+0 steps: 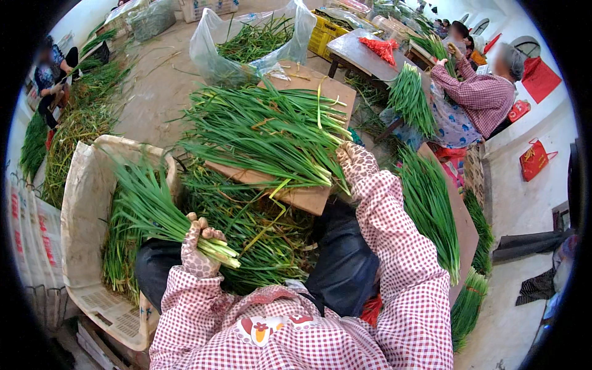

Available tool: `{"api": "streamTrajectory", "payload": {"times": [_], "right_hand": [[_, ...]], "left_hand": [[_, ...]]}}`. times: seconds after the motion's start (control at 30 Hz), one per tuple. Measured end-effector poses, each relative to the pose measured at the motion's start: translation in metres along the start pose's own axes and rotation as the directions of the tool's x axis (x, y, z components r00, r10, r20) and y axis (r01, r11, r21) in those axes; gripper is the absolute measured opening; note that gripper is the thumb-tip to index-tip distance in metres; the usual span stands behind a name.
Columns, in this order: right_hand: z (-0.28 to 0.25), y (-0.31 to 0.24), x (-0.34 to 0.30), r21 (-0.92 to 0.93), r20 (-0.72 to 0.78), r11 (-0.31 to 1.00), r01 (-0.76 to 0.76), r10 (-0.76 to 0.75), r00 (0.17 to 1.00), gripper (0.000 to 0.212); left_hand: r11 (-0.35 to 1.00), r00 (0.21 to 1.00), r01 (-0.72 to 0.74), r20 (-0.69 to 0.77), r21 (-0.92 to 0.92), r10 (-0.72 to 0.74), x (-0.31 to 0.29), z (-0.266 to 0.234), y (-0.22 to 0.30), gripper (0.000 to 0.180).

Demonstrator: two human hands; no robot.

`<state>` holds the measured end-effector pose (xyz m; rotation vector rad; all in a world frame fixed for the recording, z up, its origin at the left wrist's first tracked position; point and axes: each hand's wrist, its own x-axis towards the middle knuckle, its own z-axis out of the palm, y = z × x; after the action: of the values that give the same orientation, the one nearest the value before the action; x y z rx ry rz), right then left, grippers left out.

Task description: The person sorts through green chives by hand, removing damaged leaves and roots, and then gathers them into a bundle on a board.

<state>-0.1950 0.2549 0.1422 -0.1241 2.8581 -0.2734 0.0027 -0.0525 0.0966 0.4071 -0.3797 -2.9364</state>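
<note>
My left hand [198, 254], in a spotted glove, is closed around the stem ends of a bunch of green chives [154, 206]. The leaves of this bunch fan out to the upper left, over a cream plastic crate [74, 228]. My right hand [357, 164], gloved alike, is at the pale stem ends of a wide pile of chives [265, 132], its fingers bent against them; how many stalks they hold is hidden. That pile lies on a brown board [308, 200] in front of me. Between my knees are more loose chives [246, 228].
To my right, trimmed chives [428, 209] lie on another board. A clear plastic bag [203, 52] of greens stands beyond the pile, near a yellow crate [324, 37]. A co-worker [478, 95] handles chives at a grey table [364, 52]; another person [52, 77] sits far left.
</note>
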Motion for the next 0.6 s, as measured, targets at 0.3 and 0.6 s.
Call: {"api": "streamTrajectory", "payload": {"times": [0.3, 0.6], "right_hand": [[0.007, 0.031, -0.012, 0.127, -0.009, 0.986, -0.109, 0.111, 0.994, 0.038], [0.073, 0.063, 0.003, 0.039, 0.176, 0.956, -0.292, 0.281, 0.943, 0.036]], "left_hand": [[0.985, 0.993, -0.116, 0.022, 0.126, 0.114, 0.000, -0.019, 0.011, 0.019], [0.993, 0.998, -0.052, -0.025, 0.108, 0.055, -0.003, -0.013, 0.006, 0.019]]}}
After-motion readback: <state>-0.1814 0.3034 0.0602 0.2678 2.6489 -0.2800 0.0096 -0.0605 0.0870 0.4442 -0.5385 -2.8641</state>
